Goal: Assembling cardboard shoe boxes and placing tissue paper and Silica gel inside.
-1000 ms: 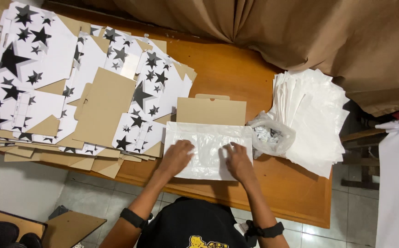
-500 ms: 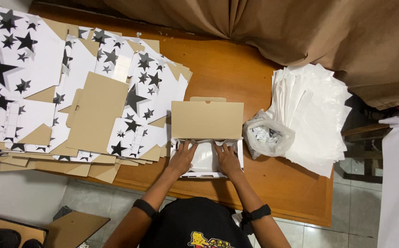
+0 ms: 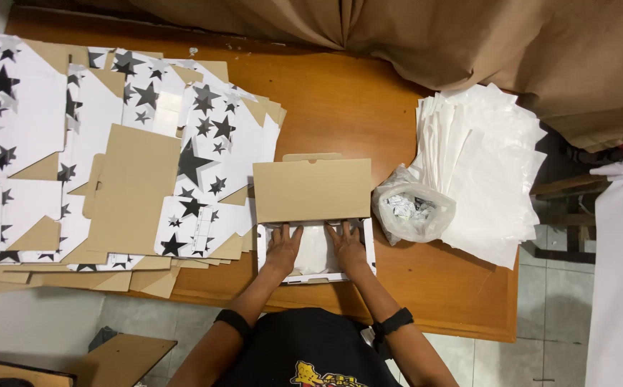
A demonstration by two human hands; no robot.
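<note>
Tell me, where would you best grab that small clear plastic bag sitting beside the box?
Probably by the bunched top of the clear plastic bag, coming down from above. It slumps soft and rounded on the wooden table, its small contents pooled low, so the sides offer nothing firm. The box and the stack of white sheets crowd both flanks.

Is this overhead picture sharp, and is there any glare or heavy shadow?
Head view: evenly lit and mostly sharp; soft shadows under the box lid; mild sheen on the clear plastic bag; white sheets look slightly washed out; both hands, left and right, unblurred.
</note>
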